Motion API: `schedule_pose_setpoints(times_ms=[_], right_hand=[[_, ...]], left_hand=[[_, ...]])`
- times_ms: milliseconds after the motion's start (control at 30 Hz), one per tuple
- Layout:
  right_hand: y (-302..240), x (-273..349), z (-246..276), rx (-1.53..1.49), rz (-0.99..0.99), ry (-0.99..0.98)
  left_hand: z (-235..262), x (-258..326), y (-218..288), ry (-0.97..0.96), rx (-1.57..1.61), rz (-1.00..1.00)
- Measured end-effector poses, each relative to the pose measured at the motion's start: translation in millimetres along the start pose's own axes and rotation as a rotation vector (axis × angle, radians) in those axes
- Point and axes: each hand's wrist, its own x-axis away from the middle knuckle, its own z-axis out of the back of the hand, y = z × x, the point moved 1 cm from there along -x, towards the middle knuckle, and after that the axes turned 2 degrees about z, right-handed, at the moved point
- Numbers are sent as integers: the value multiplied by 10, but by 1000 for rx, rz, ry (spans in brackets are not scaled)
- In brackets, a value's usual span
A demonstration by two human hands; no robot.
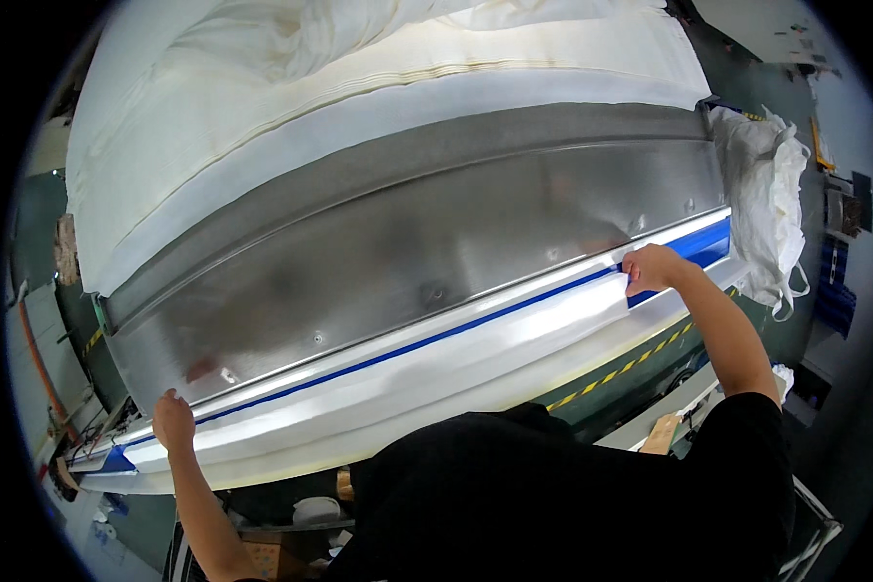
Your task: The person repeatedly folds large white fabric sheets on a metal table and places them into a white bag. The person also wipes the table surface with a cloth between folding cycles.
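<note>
A long strip of white cloth [427, 373] lies stretched from left to right along the machine's near edge, over a blue band [703, 242] that shows along the strip's upper edge and at both ends. At the strip's upper right corner, my right hand [653, 269] is closed with the fingers curled on the cloth's edge. Far to the left, my left hand [174, 423] is closed at the other end of the same edge, its fingertips partly hidden. Just beyond both hands slopes a wide, shiny metal plate [495, 209].
Behind the plate rises a broad stack of white fabric layers [388, 97], with loose folds on top. A white woven bag [766, 204] hangs at the right end. Yellow-and-black tape [616, 371] marks the floor. A white bowl-like container [316, 511] sits below, near my body.
</note>
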Motion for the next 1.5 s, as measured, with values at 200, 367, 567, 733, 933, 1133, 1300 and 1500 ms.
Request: schedule_pose_setpoints(times_ms=[200,367,567,733,933,1133,1300,1500], right_hand=[[145,-35,-242,54,-38,97],[-428,-128,102,-359,101,585],[-1634,-468,1383,-1153,454,800],[-2081,-778,2377,-1780,337,702],[-2176,-1288,3552,-1691,351,589],[-2317,-1157,5037,-1622,992,1144],[-2309,-992,4823,-1217,761,1104],[-2506,-1203,2524,-1032,735,922]], left_hand=[[-208,4,12,105,203,-20],[150,89,901,386,479,-184],[558,77,2027,719,676,-268],[424,119,2302,734,778,-178],[533,149,2302,674,769,-164],[437,158,2377,575,863,-159],[504,132,2343,691,847,-177],[530,130,2316,675,830,-144]])
